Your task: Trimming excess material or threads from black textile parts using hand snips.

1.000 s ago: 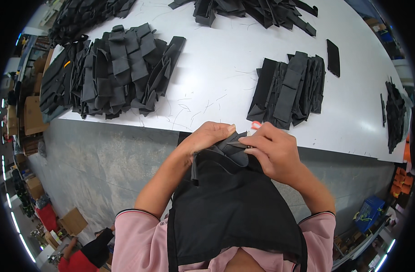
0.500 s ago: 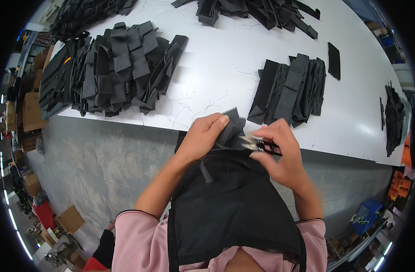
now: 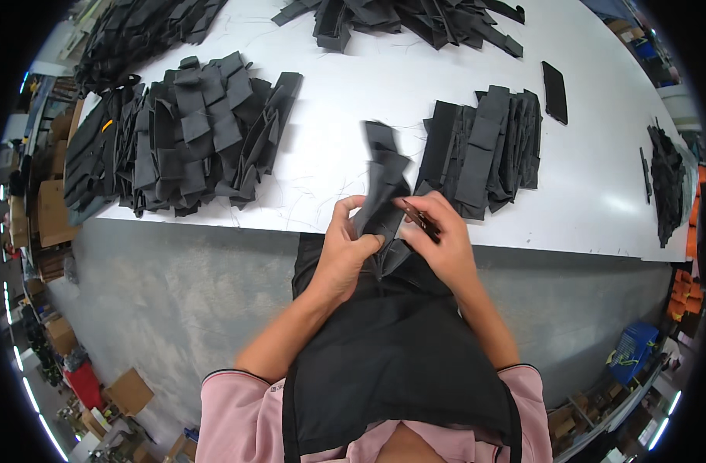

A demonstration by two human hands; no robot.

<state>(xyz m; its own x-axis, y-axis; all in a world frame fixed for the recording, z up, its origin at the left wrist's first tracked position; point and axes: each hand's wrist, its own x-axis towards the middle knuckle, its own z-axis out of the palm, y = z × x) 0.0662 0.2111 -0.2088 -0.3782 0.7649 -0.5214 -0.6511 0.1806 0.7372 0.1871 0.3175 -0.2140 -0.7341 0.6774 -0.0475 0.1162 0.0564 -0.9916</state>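
My left hand (image 3: 347,251) is closed on a dark grey fabric strip (image 3: 385,176), thumb across it. The strip is folded, and its upper part stands up over the table's front edge, slightly blurred. In my right hand (image 3: 443,238) are small dark thread snips (image 3: 419,218), held against the palm and fingers. The right fingertips are close beside the strip's right edge; whether they also pinch it I cannot tell. The lower end of the strip hangs in front of my black apron (image 3: 391,347).
On the white table (image 3: 330,100) lie a large heap of folded dark strips (image 3: 191,131) at left, a smaller stack (image 3: 484,150) at right, and another pile (image 3: 399,19) at the back. A black phone (image 3: 554,92) rests beyond the right stack. Loose threads are scattered between the piles.
The strip has come up from apron height to over the table edge, more of it now showing. My right hand has moved left and up, bringing the snips close beside the strip.
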